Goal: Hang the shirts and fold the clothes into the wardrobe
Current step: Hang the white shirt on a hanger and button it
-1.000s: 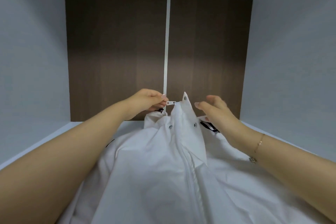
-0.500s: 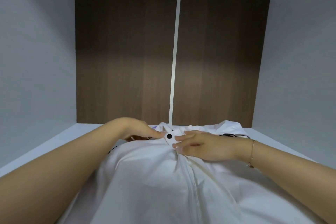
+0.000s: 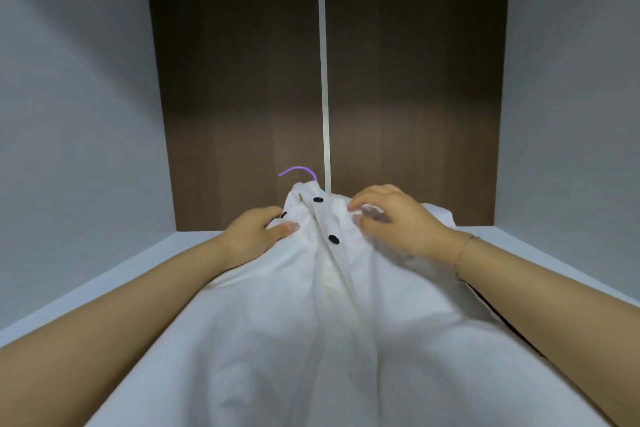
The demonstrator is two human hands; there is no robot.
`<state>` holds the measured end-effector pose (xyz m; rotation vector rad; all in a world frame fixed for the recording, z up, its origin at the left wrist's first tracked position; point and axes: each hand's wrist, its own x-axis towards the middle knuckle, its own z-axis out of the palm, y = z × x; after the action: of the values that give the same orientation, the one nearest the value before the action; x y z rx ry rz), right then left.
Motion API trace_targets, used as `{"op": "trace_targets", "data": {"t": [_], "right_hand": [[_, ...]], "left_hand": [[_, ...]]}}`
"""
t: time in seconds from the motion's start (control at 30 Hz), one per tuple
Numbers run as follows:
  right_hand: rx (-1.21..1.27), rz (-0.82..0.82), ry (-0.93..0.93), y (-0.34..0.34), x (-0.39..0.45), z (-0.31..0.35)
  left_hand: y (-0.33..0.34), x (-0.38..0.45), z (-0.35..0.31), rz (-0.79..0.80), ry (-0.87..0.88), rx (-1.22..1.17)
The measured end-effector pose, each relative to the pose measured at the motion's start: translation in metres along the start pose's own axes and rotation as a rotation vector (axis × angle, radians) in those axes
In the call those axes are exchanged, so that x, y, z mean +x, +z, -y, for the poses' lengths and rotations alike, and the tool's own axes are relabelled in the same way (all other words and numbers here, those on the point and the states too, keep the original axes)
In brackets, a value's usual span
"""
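A white shirt (image 3: 294,322) with dark buttons lies on the pale wardrobe shelf (image 3: 104,274), collar end pointing away from me. A purple hanger hook (image 3: 298,170) pokes out above the collar. My left hand (image 3: 256,236) grips the fabric left of the button placket, thumb on top. My right hand (image 3: 394,218) pinches the fabric on the right side of the collar with curled fingers. The hanger's body is hidden inside the shirt.
The compartment has grey side walls (image 3: 69,114) and a dark wood back panel (image 3: 242,97) with a pale vertical strip (image 3: 325,80) down its middle. A dark edge (image 3: 502,319) shows under the shirt at the right.
The collar end has been lifted and a purple hanger hook has come into sight. Both hands have shifted apart to either side of the placket. The view has tilted up slightly.
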<state>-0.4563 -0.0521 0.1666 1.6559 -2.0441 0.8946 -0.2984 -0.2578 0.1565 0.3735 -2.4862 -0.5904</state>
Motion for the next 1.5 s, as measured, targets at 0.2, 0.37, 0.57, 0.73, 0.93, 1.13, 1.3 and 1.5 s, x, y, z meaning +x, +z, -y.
{"op": "trace_targets", "data": {"t": [0.2, 0.37, 0.57, 0.73, 0.93, 1.13, 1.3, 1.5], "right_hand": [[0.293, -0.254, -0.055, -0.038, -0.007, 0.052], [0.399, -0.316, -0.064, -0.082, -0.031, 0.120], [0.439, -0.202, -0.144, -0.122, -0.067, 0.225], [0.525, -0.065, -0.032, -0.116, -0.118, 0.290], [0.561, 0.067, 0.158, -0.099, -0.196, 0.329], [0.554, 0.007, 0.306, -0.081, -0.258, 0.340], [0.525, 0.079, 0.293, -0.067, -0.294, 0.337], [0.481, 0.167, 0.181, -0.055, -0.308, 0.335]], "left_hand": [[-0.034, -0.044, -0.039, -0.280, 0.165, -0.075], [-0.068, -0.098, -0.075, -0.318, 0.272, -0.071], [-0.089, -0.182, -0.105, -0.272, 0.322, -0.219], [-0.079, -0.272, -0.112, -0.141, 0.344, -0.336], [-0.061, -0.367, -0.104, -0.145, 0.298, -0.330], [-0.047, -0.433, -0.070, -0.224, 0.195, -0.269], [-0.031, -0.468, -0.044, -0.104, 0.041, -0.105], [-0.014, -0.459, -0.062, 0.311, -0.344, -0.769]]}}
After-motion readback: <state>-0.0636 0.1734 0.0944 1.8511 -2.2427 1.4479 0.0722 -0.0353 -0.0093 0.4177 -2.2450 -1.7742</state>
